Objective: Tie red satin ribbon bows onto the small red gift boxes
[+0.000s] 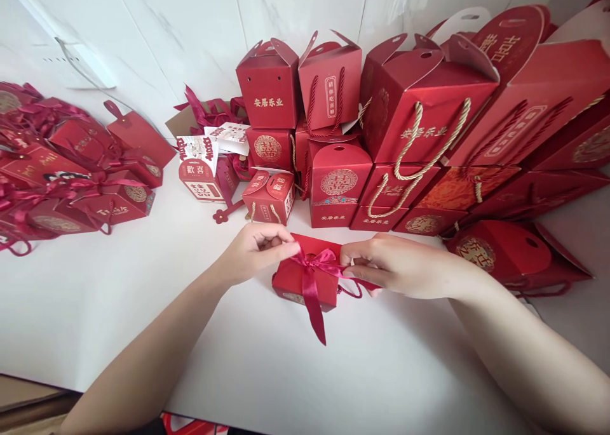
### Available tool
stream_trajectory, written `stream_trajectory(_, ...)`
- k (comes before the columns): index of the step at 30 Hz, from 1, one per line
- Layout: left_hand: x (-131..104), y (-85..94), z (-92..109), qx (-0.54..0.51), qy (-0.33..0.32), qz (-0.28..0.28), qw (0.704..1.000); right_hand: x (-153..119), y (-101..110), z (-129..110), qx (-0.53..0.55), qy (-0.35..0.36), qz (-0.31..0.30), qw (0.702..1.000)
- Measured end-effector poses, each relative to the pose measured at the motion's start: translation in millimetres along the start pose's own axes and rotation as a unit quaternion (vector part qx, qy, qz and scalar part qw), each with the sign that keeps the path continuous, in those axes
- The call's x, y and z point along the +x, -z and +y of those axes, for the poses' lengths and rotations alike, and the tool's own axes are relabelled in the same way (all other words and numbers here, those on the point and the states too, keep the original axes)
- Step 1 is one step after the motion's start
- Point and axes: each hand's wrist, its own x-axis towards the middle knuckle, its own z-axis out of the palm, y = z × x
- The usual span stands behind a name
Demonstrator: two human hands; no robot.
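A small red gift box [296,276] sits on the white table, with a magenta satin ribbon [312,289] tied in a bow on top. One ribbon tail hangs down over its near side. My left hand [267,251] pinches the bow's left loop between thumb and fingertips. At the bow's right side, my right hand [381,263] has its fingers closed on the ribbon. A dark red cord handle [351,290] shows at the box's right side, partly below my right hand. The bow's knot lies between my two hands.
Stacked red gift boxes [338,187] with rope handles line the back and right. More ribbon-tied boxes [114,200] are piled at left. Small boxes [269,197] and a flower-ended red tag [220,216] lie just beyond my hands. The white table [229,365] has its front edge near me.
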Motion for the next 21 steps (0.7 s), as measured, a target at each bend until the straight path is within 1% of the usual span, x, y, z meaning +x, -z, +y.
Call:
stream_trajectory(3,-1.0,4.0,3.5,0.019,-0.022,-0.086,0.996,0.1,-1.0,2.3,-0.004,-0.001,0.001,1.0)
stream_trajectory(5,-2.6,4.6,5.3,0.05,-0.047,-0.086,0.994,0.2,-1.9,3.6,-0.005,-0.004,0.001,1.0)
stream_trajectory(7,-4.4,2.9,5.5,0.064,-0.056,-0.058,0.995,0.4,-2.8,4.2,0.0,0.0,-0.002,1.0)
stream_trajectory(11,-8.0,-4.3,1.4,0.065,-0.038,0.015,0.997,1.5,-3.3,3.3,0.008,0.005,0.002,1.0)
stream_trajectory(14,-10.0,-11.1,-3.4,0.096,-0.044,0.101,0.989,2.3,-2.8,1.0,0.01,-0.01,0.013,1.0)
stream_trajectory(16,-10.3,-15.2,-5.8,0.142,-0.046,0.169,0.974,2.2,-2.3,-1.1,0.017,-0.02,0.022,0.999)
stream_trajectory(17,-10.0,-16.7,-6.4,0.168,-0.044,0.194,0.965,2.1,-2.1,-1.9,0.018,-0.026,0.028,0.999)
stream_trajectory(18,-9.5,-17.5,-6.5,0.193,-0.043,0.205,0.959,1.8,-2.0,-2.5,0.018,-0.031,0.033,0.999)
stream_trajectory(19,-8.7,-17.6,-6.1,0.211,-0.043,0.2,0.956,1.6,-1.9,-2.7,0.016,-0.037,0.038,0.998)
stream_trajectory(21,-6.8,-15.4,-4.3,0.214,-0.047,0.156,0.963,1.2,-1.8,-1.7,0.01,-0.05,0.044,0.998)
